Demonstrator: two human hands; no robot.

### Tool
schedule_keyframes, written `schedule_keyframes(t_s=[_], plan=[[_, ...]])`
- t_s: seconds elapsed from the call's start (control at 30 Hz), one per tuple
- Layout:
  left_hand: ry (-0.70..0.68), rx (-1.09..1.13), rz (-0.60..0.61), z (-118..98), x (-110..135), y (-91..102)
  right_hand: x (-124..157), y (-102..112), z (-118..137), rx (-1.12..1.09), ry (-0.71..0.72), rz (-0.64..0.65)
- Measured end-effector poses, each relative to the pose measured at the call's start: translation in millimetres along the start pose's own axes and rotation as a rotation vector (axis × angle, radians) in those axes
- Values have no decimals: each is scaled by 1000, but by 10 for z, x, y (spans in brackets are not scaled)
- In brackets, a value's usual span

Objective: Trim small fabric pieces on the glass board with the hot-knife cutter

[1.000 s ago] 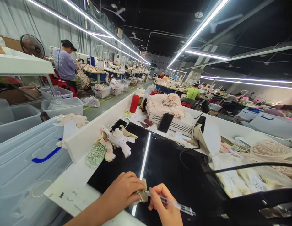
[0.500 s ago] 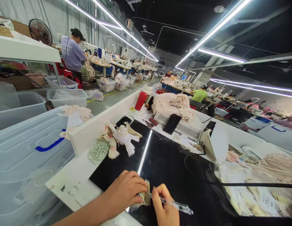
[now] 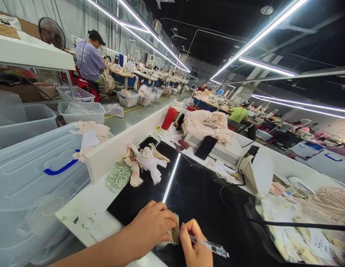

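Note:
At the bottom edge of the head view, my left hand (image 3: 151,226) is closed around a small beige fabric piece (image 3: 174,231), pressing it on the glossy black work surface (image 3: 206,200). My right hand (image 3: 193,246) pinches a clear pen (image 3: 210,245), its tip against the fabric piece. Both hands touch the same piece. Further up the black surface lies a heap of cream fabric scraps (image 3: 146,161) next to a coil of pale green cord (image 3: 117,178).
Clear plastic bins with a blue handle (image 3: 59,167) stand at left. A red bottle (image 3: 169,118), a black phone (image 3: 206,147), a white desk lamp (image 3: 256,170) and fabric piles (image 3: 208,124) lie beyond. A bag of cream pieces (image 3: 300,230) sits at right. Other people work at distant tables.
The camera view has drifted slightly, so the table appears shifted right and down. My hands stay together on the fabric piece with the pen; they have barely moved.

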State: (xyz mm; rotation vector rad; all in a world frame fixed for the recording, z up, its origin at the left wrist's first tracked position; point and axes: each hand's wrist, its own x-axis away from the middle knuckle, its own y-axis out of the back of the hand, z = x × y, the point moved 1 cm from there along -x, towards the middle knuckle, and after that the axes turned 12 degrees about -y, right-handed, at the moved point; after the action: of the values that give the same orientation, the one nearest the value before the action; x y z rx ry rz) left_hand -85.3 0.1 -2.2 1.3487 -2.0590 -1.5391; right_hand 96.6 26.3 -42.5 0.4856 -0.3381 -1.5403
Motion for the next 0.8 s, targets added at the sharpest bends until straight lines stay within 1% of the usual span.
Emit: schedule_keyframes(t_s=[0.3, 0.53, 0.8], plan=[[2, -51, 21, 1, -31, -59, -11, 3, -28, 16, 14, -10], [11, -55, 32, -5, -41, -28, -5, 11, -37, 9, 19, -13], [23, -45, 52, -31, -51, 34, 2, 25, -7, -4, -10, -5]])
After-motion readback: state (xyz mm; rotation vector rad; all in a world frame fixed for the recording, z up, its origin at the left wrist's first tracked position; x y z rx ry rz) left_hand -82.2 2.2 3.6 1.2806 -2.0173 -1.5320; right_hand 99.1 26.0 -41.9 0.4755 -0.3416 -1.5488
